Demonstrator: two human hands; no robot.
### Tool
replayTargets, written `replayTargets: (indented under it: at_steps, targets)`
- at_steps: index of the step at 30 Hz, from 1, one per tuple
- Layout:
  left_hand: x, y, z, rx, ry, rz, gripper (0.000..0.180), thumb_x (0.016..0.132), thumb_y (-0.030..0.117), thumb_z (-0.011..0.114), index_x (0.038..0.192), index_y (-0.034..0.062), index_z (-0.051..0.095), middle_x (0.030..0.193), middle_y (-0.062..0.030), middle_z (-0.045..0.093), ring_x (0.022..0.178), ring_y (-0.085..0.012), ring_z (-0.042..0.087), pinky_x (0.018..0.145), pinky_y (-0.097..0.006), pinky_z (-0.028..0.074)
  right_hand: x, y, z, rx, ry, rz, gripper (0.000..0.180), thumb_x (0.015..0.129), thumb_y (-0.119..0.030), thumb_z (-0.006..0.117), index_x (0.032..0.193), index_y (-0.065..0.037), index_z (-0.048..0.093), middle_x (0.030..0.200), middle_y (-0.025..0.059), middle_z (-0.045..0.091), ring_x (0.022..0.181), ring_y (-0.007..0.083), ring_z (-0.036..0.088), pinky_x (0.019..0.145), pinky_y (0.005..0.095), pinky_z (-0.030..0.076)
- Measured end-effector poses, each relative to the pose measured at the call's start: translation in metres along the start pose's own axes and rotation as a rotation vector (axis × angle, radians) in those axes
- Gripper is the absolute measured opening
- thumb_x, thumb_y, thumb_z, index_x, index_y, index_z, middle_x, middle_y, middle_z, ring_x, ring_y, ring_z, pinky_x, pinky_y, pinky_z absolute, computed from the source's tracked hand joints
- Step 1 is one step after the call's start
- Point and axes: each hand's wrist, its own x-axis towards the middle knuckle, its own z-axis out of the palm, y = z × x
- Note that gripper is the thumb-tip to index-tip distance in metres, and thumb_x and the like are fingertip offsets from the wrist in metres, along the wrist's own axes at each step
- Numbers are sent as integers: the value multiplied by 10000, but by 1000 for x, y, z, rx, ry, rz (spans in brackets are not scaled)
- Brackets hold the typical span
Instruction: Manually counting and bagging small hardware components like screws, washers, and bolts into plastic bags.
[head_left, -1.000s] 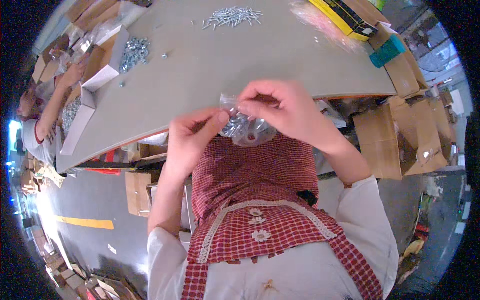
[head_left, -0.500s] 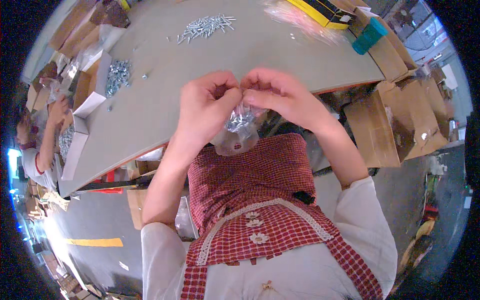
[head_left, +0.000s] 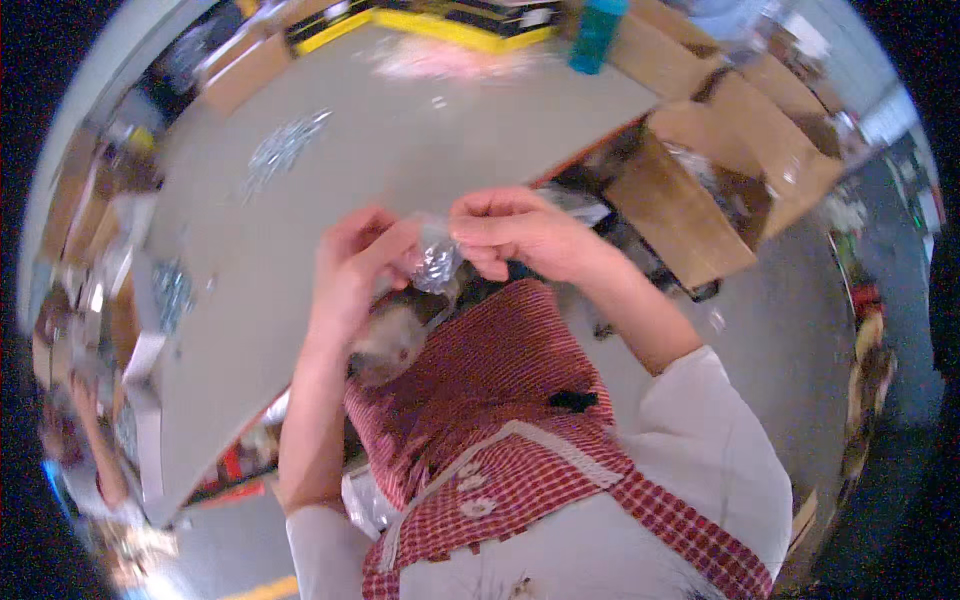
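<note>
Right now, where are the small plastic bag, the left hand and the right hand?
small plastic bag (head_left: 437, 262), head view, on its shiny filled middle.
left hand (head_left: 352, 268), head view, on its back.
right hand (head_left: 522, 232), head view, on its knuckles.

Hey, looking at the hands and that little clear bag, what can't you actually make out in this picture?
- Head view: contents of the small clear bag show only as a blurred silvery mass; the kind of parts is unclear.
- Bag opening: covered by left hand and right hand fingers.
- Silvery pile on the table: single pieces too small and smeared.
- Open cardboard boxes: insides blurred.
</note>
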Motion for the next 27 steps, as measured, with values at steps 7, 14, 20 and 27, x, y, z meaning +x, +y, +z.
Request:
replayTargets:
  at_steps: [7, 14, 20, 27]
  targets:
    - [18, -47, -64, -52, 194, -6, 102, 930, 152, 609, 971, 59, 612, 881, -41, 648, 846, -130, 630, 665, -265, 492, -80, -21, -93, -25, 937, -563, 128, 947, -164, 590, 977, -41, 609, 825, 34, 633, 702, 125, 590, 646, 251, 467]
    - [26, -71, -67, 4, 349, 120, 99, 934, 68, 576, 1029, 43, 587, 921, -55, 645, 844, -131, 615, 679, -265, 503, -7, 3, -152, -858, 863, -517, 194, 915, -155, 592, 1048, -28, 653, 967, 116, 681, 870, 245, 647, 788, 355, 518]
    - [20, -65, -71, -114, 306, 101, 104, 931, 14, 559, 1034, 17, 572, 911, -76, 647, 820, -137, 612, 656, -279, 533, 128, 9, -121, -1580, 787, -328, 342, 862, -269, 649, 1013, 38, 660, 1036, 240, 641, 1001, 410, 609, 870, 462, 510]
    - [17, -63, -72, -107, 350, 115, 198, 961, 101, 570, 1129, -2, 559, 945, -116, 675, 851, -166, 639, 649, -285, 541, 136, 20, -75, -1562, 483, -495, 252, 833, -139, 632, 1050, -9, 626, 988, 190, 608, 935, 391, 601, 844, 448, 510]
